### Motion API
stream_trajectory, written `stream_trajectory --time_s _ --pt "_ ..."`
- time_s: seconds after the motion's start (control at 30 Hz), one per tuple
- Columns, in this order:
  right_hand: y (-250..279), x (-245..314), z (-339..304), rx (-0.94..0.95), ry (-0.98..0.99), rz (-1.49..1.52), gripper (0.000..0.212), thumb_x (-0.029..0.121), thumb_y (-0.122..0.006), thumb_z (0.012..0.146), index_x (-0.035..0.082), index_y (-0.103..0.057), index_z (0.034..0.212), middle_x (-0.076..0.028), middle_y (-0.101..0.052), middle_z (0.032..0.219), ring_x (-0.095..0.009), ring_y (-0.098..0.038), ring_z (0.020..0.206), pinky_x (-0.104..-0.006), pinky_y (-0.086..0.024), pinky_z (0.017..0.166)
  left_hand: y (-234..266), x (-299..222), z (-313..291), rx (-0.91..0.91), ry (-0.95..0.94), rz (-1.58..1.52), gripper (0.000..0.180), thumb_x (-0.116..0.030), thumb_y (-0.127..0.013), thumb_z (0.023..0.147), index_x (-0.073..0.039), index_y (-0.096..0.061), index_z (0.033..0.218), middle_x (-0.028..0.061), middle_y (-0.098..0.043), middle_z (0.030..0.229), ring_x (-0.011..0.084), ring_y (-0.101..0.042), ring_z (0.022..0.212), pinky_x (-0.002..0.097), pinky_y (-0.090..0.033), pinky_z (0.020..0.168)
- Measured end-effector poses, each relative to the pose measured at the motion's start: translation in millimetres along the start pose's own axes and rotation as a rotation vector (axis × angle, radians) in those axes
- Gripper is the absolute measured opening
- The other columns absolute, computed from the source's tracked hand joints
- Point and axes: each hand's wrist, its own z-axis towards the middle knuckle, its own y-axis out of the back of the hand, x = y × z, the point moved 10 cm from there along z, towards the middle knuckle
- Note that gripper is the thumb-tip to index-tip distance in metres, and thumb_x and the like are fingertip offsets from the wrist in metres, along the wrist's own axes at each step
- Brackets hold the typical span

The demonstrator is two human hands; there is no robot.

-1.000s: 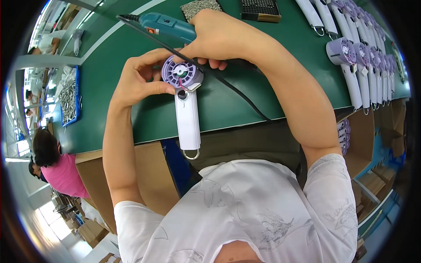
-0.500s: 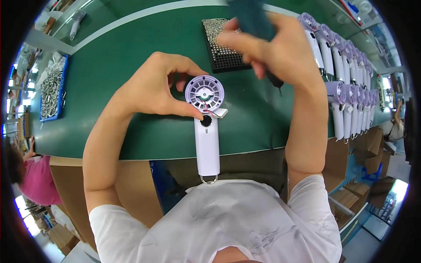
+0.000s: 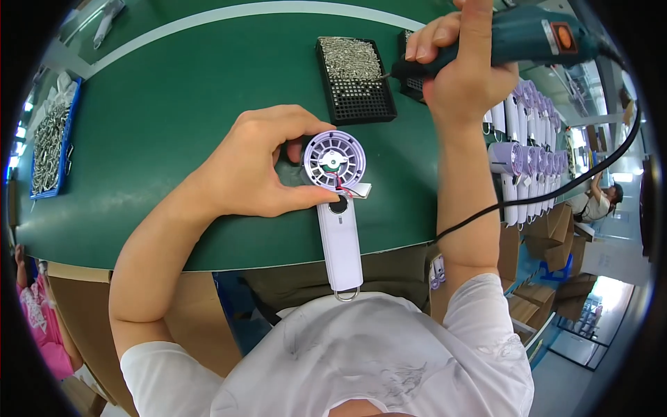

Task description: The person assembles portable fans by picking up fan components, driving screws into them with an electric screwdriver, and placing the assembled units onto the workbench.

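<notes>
My left hand [image 3: 253, 163] grips the round lilac head of a small white handheld fan [image 3: 338, 208] lying on the green table [image 3: 174, 104], thumb pressed near its neck. The fan's open head shows a motor and thin wires. Its white handle points toward me and ends in a metal ring. My right hand [image 3: 462, 66] holds a teal electric screwdriver [image 3: 517, 38] raised above the table, its bit pointing left at a black tray of screws [image 3: 354, 80]. A black cable [image 3: 556, 187] hangs from the tool past my right forearm.
A row of finished white and lilac fans [image 3: 524, 174] lies at the right edge of the table. A blue bin of metal parts [image 3: 48, 142] sits far left. Cardboard boxes [image 3: 549, 236] stand lower right, and another person [image 3: 604, 198] is at the far right.
My right hand has picked the screwdriver off the table and lifted it over to the screw tray. My left hand has kept its grip on the fan head.
</notes>
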Motion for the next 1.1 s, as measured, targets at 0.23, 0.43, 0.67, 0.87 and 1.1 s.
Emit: stream_trajectory --time_s 0.23,0.43,0.67,0.87,1.1 --pt "4.3 -14.3 -3.9 0.018 -0.021 -0.032 0.029 0.024 -0.067 0.102 0.001 -0.061 0.086 -0.003 -0.053 0.059 -0.015 -0.052 0.042 -0.0317 -0.045 0.041 -3.7 -0.1 2.3 -0.032 -0.03 0.009 0.06 -0.019 -0.095 0.065 0.001 -0.07 0.116 0.0066 -0.069 0.097 0.0108 -0.055 0.069 0.02 -0.038 0.046" --pt "1.6 -18.3 -4.6 0.033 -0.026 -0.082 0.028 0.024 -0.068 0.101 0.002 -0.062 0.086 -0.002 -0.053 0.059 -0.014 -0.054 0.043 -0.0296 -0.046 0.042 -4.2 -2.7 2.8 -0.044 -0.046 0.032 0.06 -0.019 -0.095 0.065 0.001 -0.07 0.115 0.0064 -0.069 0.097 0.0101 -0.055 0.069 0.0193 -0.038 0.045" --pt "5.4 -21.6 -3.8 0.043 -0.042 -0.06 0.028 0.025 -0.068 0.101 0.002 -0.062 0.086 -0.002 -0.054 0.059 -0.014 -0.054 0.044 -0.0293 -0.046 0.043 -6.0 -1.9 2.5 -0.043 -0.031 0.033 0.06 -0.019 -0.095 0.065 0.0 -0.07 0.116 0.0058 -0.069 0.097 0.0093 -0.055 0.068 0.0187 -0.039 0.045" --pt "3.7 -25.6 -4.4 0.063 -0.044 -0.088 0.031 0.024 -0.068 0.102 0.003 -0.059 0.08 -0.002 -0.054 0.058 -0.014 -0.055 0.044 -0.0291 -0.046 0.043 -5.3 -1.8 2.5 -0.042 -0.034 0.042 0.06 -0.02 -0.095 0.065 0.0 -0.07 0.116 0.0056 -0.069 0.098 0.0091 -0.055 0.068 0.0185 -0.039 0.045" --pt "-3.2 -26.7 -5.2 0.137 -0.031 -0.104 0.026 0.019 -0.069 0.1 0.003 -0.059 0.083 -0.003 -0.056 0.059 -0.013 -0.055 0.045 -0.0274 -0.046 0.044 -4.9 -3.0 3.7 -0.041 -0.028 0.062 0.059 -0.018 -0.094 0.065 0.0 -0.07 0.116 0.0051 -0.069 0.098 0.0086 -0.055 0.069 0.0185 -0.038 0.045"
